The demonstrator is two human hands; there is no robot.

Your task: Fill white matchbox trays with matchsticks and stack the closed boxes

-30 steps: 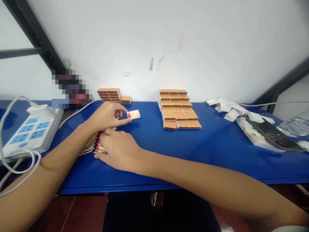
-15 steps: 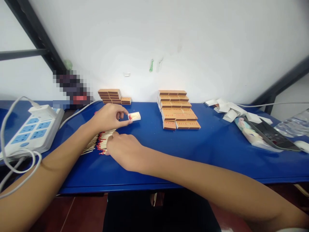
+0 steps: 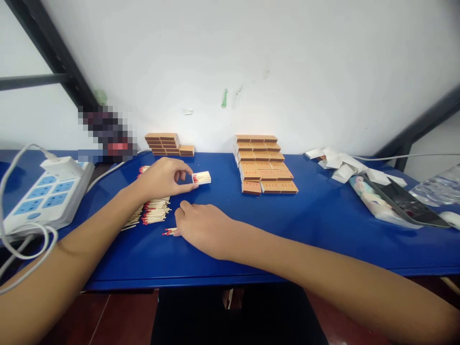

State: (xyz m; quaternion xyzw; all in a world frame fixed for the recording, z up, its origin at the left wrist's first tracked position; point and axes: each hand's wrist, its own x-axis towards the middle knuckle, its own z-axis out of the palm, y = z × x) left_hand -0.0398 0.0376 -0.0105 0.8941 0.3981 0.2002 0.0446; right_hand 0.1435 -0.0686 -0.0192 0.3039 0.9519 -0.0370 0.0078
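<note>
My left hand (image 3: pixel 163 178) pinches the near end of a small open matchbox tray (image 3: pixel 201 178) that lies on the blue table (image 3: pixel 287 225) and shows red match heads. My right hand (image 3: pixel 201 226) rests palm down in front of it, its fingers closed over a few red-tipped matches (image 3: pixel 168 232) whose heads stick out to the left. A loose heap of matches (image 3: pixel 153 212) lies just left of that hand, below my left wrist.
A large stack of orange matchboxes (image 3: pixel 264 165) stands at mid-table, a smaller stack (image 3: pixel 167 143) by the wall. White empty trays (image 3: pixel 341 165) and a plastic bag (image 3: pixel 395 201) lie at right. A power strip (image 3: pixel 43 196) with cables sits at left.
My right hand has drawn back to the right from the match heap, taking a few matches along the table. The left hand keeps hold of the tray, which has shifted slightly right.
</note>
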